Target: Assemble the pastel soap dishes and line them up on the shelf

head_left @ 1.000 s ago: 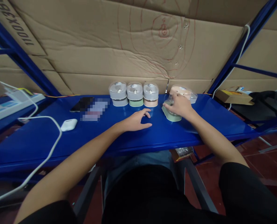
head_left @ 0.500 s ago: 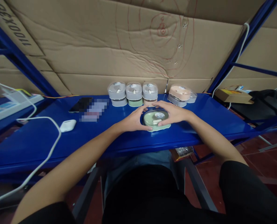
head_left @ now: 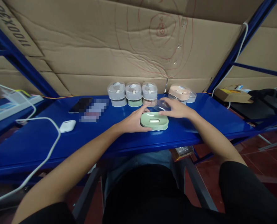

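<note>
A green oval box (head_left: 154, 121) with a small white piece in its top stands near the table's front edge. My left hand (head_left: 135, 120) grips its left end, thumb at the front. Just above and behind the box, my right hand (head_left: 177, 108) holds a clear lid (head_left: 161, 105), tilted and apart from the box. Behind them stand stacked boxes with clear lids: a grey stack (head_left: 117, 94), a grey and green one (head_left: 134, 94) and a grey and pink one (head_left: 149, 91).
To the back right stands a peach-topped stack (head_left: 179, 92) beside a clear lid. A white case (head_left: 67, 126) and a dark phone (head_left: 80, 105) lie at left on the blue table (head_left: 101, 137). A white cable (head_left: 55, 141) crosses the left side.
The clear lid has come off the green box, lifted up and back by my right hand. My left hand still grips the box, which has shifted slightly left.
</note>
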A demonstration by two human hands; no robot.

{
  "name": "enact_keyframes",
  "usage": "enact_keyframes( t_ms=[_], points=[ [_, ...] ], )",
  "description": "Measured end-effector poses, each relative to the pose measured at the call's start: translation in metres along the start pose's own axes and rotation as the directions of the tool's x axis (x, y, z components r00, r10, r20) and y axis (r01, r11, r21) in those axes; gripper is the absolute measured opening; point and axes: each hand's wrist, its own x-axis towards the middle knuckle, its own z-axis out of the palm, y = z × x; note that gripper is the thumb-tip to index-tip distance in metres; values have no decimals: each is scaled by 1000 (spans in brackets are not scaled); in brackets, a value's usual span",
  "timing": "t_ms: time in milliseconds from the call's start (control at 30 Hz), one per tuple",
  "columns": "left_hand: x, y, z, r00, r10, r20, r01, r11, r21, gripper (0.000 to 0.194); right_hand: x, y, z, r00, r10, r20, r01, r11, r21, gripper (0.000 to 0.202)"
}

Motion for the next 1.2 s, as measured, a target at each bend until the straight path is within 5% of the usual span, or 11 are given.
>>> enact_keyframes(
  t_ms=[100,200,267,533,733,1033,1200],
  points=[
    [-1,3,-1,995,-16,99,7,996,89,97,0,19,-8,967,239,86,-226,965,-132,101],
    [-2,4,-1,990,-33,140,15,992,125,62,1,31,-6,928,336,159,-295,926,-238,102],
    [-3,4,-1,990,-27,138,9,992,126,55,2,32,-2,916,369,159,-313,904,-292,103],
    [0,6,-9,998,-43,45,37,993,116,48,2,24,4,901,398,171,-306,865,-397,100],
    [-3,-2,-40,985,-126,-116,152,955,254,63,1,25,2,928,328,178,-246,897,-367,94],
    [-7,-25,-62,957,-288,-38,280,878,388,54,-1,27,-3,923,313,222,-223,908,-355,105],
    [-6,-19,-58,973,-214,-86,230,922,312,53,0,32,-2,929,292,229,-212,924,-318,104]
  ],
)
